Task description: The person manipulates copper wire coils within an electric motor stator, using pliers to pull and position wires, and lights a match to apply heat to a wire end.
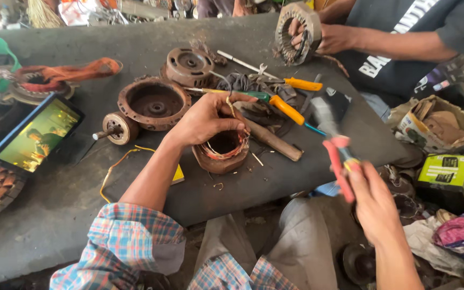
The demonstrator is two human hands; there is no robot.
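Dark grey desk (151,40), dusty and crowded with rusty motor housings (154,103), screwdrivers and a tablet (36,134) propped at the left. My left hand (208,119) has its grip clamped over a small wound stator (222,152) mid-desk. My right hand (374,207) is fisted around red-handled pliers (339,161), off the edge. Another person's hand (331,37) holds a stator ring (296,32) opposite.

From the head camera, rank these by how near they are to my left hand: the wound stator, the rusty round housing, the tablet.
1. Wound stator: under the left hand, fingers on its rim.
2. Rusty housing: just left of the hand.
3. Tablet: far left, at the mat's edge.
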